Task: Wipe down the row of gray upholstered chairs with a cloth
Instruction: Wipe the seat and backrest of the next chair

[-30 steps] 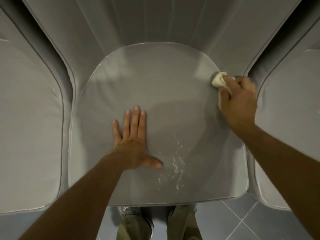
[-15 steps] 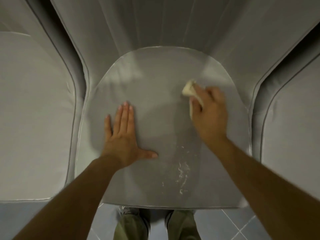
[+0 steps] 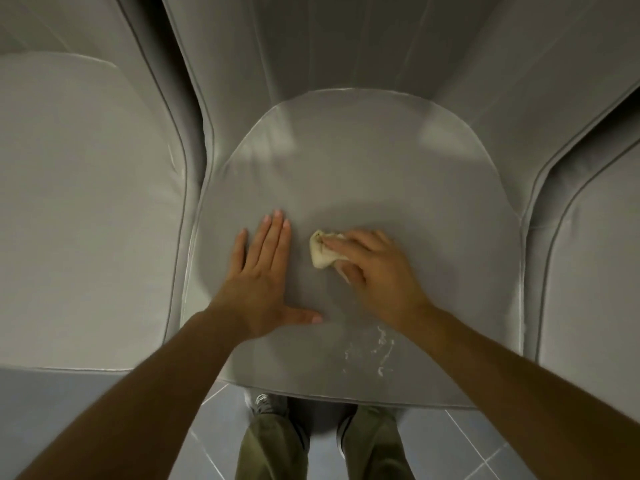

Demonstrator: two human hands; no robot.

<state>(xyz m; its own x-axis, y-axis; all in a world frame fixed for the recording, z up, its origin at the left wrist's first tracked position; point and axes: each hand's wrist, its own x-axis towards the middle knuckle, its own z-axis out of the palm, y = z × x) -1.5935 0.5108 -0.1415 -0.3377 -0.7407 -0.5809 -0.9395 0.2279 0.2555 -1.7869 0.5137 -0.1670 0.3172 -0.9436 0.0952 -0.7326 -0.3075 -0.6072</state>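
Observation:
The middle gray chair's seat cushion (image 3: pixel 381 161) fills the centre of the view. My right hand (image 3: pixel 377 275) grips a small cream cloth (image 3: pixel 322 254) and presses it onto the seat's middle. My left hand (image 3: pixel 266 275) lies flat on the seat just left of the cloth, fingers straight, thumb spread to the right. White smears (image 3: pixel 379 351) mark the seat near its front edge, under my right forearm.
A second gray chair seat (image 3: pixel 86 209) sits to the left and a third (image 3: pixel 595 271) to the right, with narrow gaps between. The middle chair's backrest (image 3: pixel 329 43) rises behind. Blue-gray tiled floor (image 3: pixel 467 441) and my legs and shoes (image 3: pixel 266 403) show below.
My right hand has swept the cloth leftward from the seat's right rear edge to its middle, close to my left hand. My left hand has stayed pressed flat on the seat.

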